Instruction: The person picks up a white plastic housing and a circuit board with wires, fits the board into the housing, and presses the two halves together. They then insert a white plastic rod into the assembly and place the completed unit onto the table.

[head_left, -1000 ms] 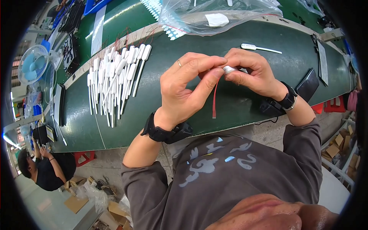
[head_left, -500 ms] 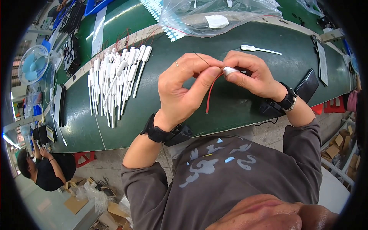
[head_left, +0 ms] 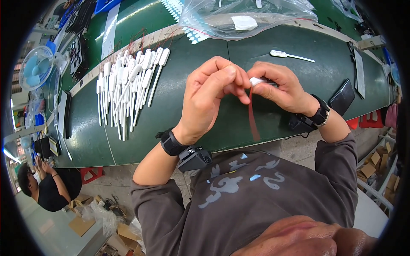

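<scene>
Both my hands meet above the green table (head_left: pixel 179 111). My right hand (head_left: pixel 282 87) pinches a small white plastic piece (head_left: pixel 257 80) from which a thin red wire (head_left: pixel 253 117) hangs down. My left hand (head_left: pixel 211 96) is closed on the same white piece and the wire from the left, thumb and fingertips touching it. A thin dark wire rises from between the fingertips toward the bag. To the left lies a pile of several finished white sticks with red wires (head_left: pixel 126 89).
A clear plastic bag (head_left: pixel 247 17) lies at the table's far side. One single white stick (head_left: pixel 290 55) rests to its right. A dark flat device (head_left: pixel 344 96) sits by my right wrist. A small fan (head_left: pixel 36 68) stands far left. Another person (head_left: pixel 47 187) sits lower left.
The red wire has swung from slanting under my left hand to hanging straight down. My left fingers have closed tighter on the white piece.
</scene>
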The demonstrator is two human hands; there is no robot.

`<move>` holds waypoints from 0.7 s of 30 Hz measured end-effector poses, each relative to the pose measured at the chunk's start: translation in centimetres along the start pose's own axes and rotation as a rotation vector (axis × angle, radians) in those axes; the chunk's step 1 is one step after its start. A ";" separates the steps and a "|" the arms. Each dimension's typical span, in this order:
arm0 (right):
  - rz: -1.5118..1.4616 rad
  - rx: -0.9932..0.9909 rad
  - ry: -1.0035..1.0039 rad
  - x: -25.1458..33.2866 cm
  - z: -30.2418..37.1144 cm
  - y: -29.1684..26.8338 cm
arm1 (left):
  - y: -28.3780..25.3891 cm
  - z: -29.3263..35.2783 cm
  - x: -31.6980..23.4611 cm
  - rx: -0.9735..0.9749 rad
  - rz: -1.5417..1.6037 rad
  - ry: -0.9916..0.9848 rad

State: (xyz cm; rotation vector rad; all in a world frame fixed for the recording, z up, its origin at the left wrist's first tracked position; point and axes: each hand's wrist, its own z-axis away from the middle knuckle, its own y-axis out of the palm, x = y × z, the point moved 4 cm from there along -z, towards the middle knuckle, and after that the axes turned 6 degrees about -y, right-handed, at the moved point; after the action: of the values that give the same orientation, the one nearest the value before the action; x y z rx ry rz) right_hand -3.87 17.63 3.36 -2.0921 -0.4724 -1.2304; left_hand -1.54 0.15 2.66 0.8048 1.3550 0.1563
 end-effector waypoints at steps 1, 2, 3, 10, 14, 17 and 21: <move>-0.003 -0.015 0.020 -0.1 0.0 -0.1 | 0.3 0.1 0.0 0.000 0.002 0.001; -0.002 -0.013 0.020 -0.2 0.0 -0.2 | 0.8 0.3 -0.3 -0.007 -0.143 0.058; 0.032 0.019 0.003 -0.2 -0.1 -0.2 | 1.3 0.5 -0.6 -0.014 -0.287 0.115; -0.123 0.036 0.228 0.5 -0.3 -1.1 | -0.2 0.2 -0.8 -0.052 -0.130 0.107; -0.237 0.012 0.083 0.1 -0.1 -0.6 | -0.3 -0.1 -0.8 0.017 -0.054 0.141; -0.197 -0.002 0.119 0.1 -0.1 -0.9 | -0.3 0.0 -1.0 -0.003 -0.196 0.220; -0.118 0.005 0.084 -0.1 0.0 -0.8 | -0.3 0.1 -1.3 -0.026 -0.225 0.221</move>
State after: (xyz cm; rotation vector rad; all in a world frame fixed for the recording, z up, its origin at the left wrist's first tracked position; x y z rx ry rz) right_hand -4.37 18.21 3.48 -2.0237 -0.5672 -1.3773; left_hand -1.87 -0.82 3.52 0.6210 1.6386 0.0870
